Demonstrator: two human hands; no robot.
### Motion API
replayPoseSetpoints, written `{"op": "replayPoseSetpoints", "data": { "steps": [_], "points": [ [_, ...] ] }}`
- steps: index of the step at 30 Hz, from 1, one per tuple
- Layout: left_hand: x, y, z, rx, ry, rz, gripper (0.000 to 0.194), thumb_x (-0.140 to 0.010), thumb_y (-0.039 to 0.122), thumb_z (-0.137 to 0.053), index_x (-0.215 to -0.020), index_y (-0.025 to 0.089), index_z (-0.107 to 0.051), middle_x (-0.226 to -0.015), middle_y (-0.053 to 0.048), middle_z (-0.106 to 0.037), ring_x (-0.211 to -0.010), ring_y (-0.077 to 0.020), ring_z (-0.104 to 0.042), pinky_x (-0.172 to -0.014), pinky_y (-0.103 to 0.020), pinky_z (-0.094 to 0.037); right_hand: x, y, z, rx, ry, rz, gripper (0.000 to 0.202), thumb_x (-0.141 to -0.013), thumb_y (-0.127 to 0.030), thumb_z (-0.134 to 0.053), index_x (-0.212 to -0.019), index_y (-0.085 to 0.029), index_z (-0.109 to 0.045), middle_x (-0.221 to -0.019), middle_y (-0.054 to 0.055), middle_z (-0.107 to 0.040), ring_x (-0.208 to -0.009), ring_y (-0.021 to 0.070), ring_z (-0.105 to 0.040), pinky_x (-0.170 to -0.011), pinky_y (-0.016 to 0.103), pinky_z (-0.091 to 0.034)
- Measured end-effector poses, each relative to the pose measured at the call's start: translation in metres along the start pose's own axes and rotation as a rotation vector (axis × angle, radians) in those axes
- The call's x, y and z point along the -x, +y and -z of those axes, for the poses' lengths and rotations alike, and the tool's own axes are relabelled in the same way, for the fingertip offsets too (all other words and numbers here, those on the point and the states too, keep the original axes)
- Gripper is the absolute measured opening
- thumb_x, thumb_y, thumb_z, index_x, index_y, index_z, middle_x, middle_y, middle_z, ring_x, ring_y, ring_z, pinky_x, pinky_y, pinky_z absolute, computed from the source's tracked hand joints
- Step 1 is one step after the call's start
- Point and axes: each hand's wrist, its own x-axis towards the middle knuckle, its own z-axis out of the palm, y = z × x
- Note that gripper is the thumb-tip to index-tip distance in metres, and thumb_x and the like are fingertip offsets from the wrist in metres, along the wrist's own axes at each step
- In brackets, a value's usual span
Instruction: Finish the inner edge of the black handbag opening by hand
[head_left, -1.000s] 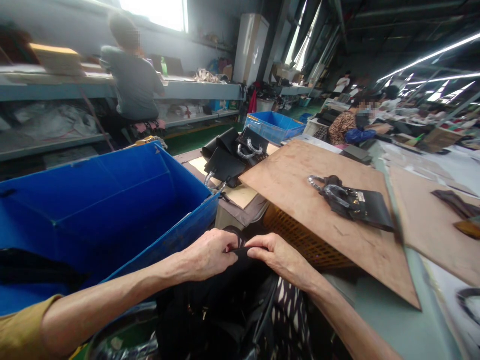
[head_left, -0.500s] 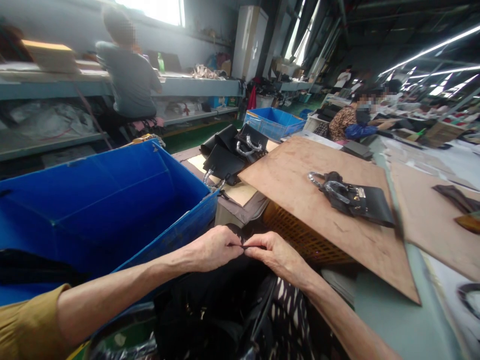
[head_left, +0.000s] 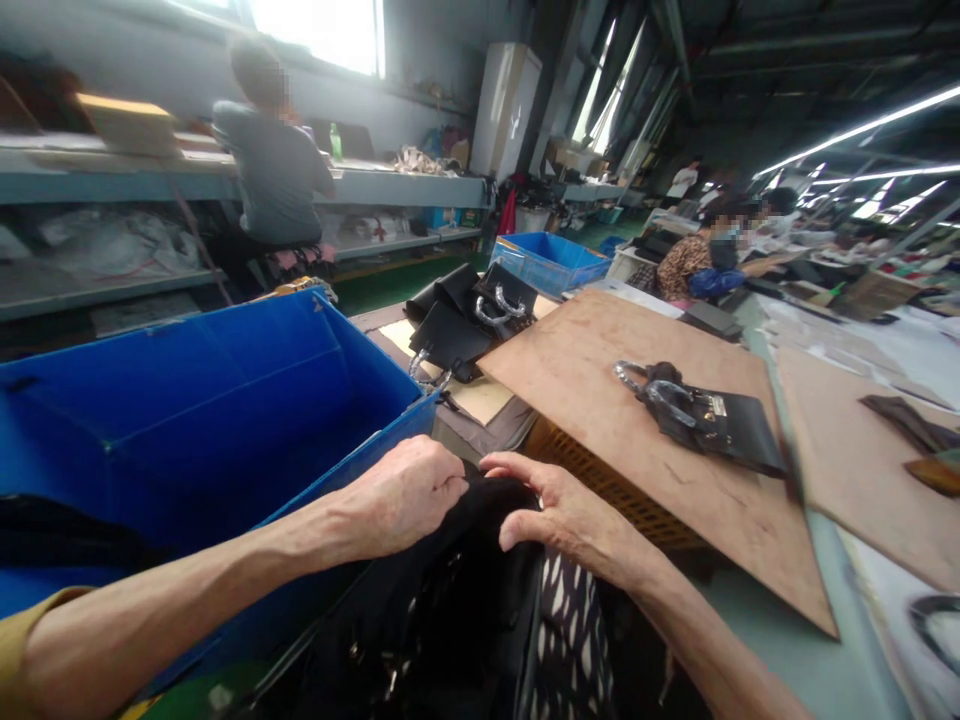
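Note:
A black handbag [head_left: 450, 610] with small gold-coloured metal fittings is upright in front of my body, its upper edge towards my hands. My left hand [head_left: 412, 490] is closed on the bag's upper edge at the left, the fingertips hidden from me. At the right of that edge, my right hand [head_left: 551, 510] has its thumb stretched apart from its fingers and rests against the black material without gripping it. Patterned black-and-white cloth [head_left: 570, 630] shows beside the bag, under my right forearm.
To the left stands a large blue bin [head_left: 225, 370] with dark material inside. A brown board [head_left: 570, 350] carries another black bag [head_left: 720, 420] with wrapped handles. Several black bags [head_left: 457, 320] are piled behind. A seated person [head_left: 274, 170] works at the far bench.
My hands were pinching the bag's edge together. Now they are apart: the right thumb and fingers have spread, and my left hand has shifted slightly left. More of the bag shows.

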Motion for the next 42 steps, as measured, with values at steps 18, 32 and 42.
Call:
{"op": "replayPoseSetpoints", "data": {
  "steps": [18, 32, 42],
  "points": [
    [0.015, -0.002, 0.001, -0.122, 0.130, -0.011, 0.029, -0.082, 0.024, -0.036, -0.055, 0.016, -0.044, -0.049, 0.003, -0.038, -0.044, -0.0078, -0.031, -0.046, -0.022, -0.023, -0.013, -0.013, -0.007, 0.452, 0.255, -0.028, 0.023, -0.077, -0.025, -0.046, -0.067, -0.019, -0.065, -0.065, 0.000, -0.064, -0.066, 0.0158, -0.055, -0.060, 0.024, -0.036],
    [0.009, 0.000, -0.014, -0.189, 0.086, -0.020, 0.019, -0.080, 0.021, -0.037, -0.071, 0.017, -0.053, -0.055, -0.001, -0.051, -0.045, -0.0101, -0.043, -0.045, -0.024, -0.020, 0.030, -0.007, -0.006, 0.206, 0.148, -0.106, 0.031, -0.085, -0.038, -0.042, -0.077, -0.017, -0.063, -0.073, 0.000, -0.063, -0.071, 0.0163, -0.055, -0.066, 0.024, -0.041],
    [0.004, 0.011, -0.017, -0.267, 0.056, -0.012, 0.017, -0.076, 0.018, -0.038, -0.068, 0.017, -0.052, -0.056, -0.002, -0.054, -0.049, -0.0122, -0.050, -0.047, -0.025, -0.021, 0.093, 0.014, -0.039, 0.000, 0.397, -0.428, 0.036, -0.085, -0.047, -0.038, -0.101, -0.021, -0.059, -0.093, 0.004, -0.063, -0.086, 0.0208, -0.058, -0.072, 0.029, -0.045]
  ]
}}
